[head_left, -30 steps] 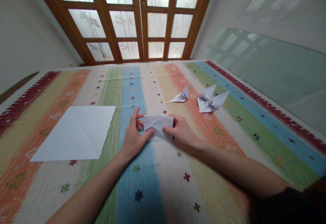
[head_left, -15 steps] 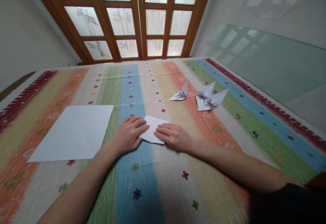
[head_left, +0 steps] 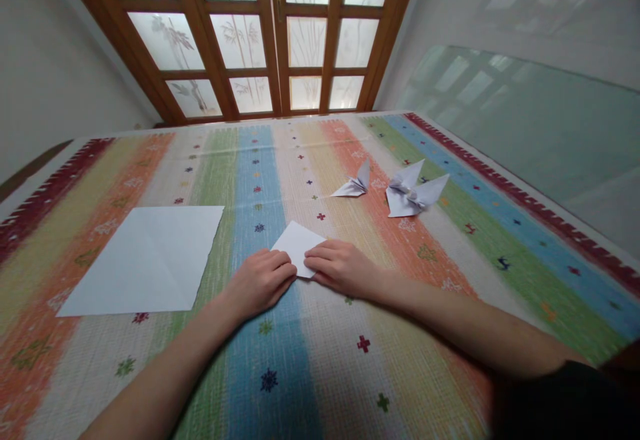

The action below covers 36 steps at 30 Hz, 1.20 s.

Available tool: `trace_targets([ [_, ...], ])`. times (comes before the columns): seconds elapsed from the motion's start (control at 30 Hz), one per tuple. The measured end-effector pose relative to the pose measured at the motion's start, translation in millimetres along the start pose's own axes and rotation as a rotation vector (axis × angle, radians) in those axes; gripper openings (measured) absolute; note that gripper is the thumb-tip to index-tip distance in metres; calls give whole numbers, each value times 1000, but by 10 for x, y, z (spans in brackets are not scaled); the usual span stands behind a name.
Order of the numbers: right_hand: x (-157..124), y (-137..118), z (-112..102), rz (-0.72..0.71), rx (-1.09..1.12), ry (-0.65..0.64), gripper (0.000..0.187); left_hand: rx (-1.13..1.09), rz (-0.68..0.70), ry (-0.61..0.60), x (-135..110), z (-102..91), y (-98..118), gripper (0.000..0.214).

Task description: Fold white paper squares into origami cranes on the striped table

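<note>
A small folded piece of white paper [head_left: 297,240] lies on the striped cloth between my two hands, one corner pointing away from me. My left hand [head_left: 265,277] grips its lower left edge, fingers curled together and thumb side hidden. On the opposite edge, my right hand [head_left: 343,265] pinches the paper, its fingers pressed together over the lower right corner. The fingertips of both hands are close to each other near the paper's front corner. Folds under the fingers are hidden.
A large white sheet [head_left: 145,260] with one ragged edge lies to the left. Folded paper cranes [head_left: 417,193] sit at the right, with another folded paper piece [head_left: 354,185] beside them. The striped tablecloth [head_left: 270,347] reaches back towards wooden glazed doors [head_left: 277,40].
The folded paper has turned so that a corner points away from me. My left hand has slid down and nearer to my right hand, which has hardly moved.
</note>
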State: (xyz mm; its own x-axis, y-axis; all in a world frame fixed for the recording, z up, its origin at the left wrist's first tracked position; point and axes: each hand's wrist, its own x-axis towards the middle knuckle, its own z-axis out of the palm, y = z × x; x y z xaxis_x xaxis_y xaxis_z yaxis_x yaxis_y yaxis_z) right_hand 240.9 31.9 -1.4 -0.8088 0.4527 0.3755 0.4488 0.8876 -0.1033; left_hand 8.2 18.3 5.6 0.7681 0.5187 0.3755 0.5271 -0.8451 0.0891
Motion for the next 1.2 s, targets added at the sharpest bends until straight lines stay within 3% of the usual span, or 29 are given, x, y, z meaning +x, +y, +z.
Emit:
trace_targets([
  [0.2,-126,196,-72,32,79,76,20,20,-67,7,-7,-29,-21,26],
  [0.5,-21,134,8,43,26,51,24,-92,-122,110,-141,-81,-287,21],
  [0.7,-4,80,11,89,80,92,23,-121,-185,65,-115,-70,-253,16],
  [1.03,-55,-7,-21,197,38,61,24,-181,-267,76,-101,-29,-272,28],
  [1.2,-120,38,-61,267,159,41,20,-201,-262,81,-95,-46,-241,22],
])
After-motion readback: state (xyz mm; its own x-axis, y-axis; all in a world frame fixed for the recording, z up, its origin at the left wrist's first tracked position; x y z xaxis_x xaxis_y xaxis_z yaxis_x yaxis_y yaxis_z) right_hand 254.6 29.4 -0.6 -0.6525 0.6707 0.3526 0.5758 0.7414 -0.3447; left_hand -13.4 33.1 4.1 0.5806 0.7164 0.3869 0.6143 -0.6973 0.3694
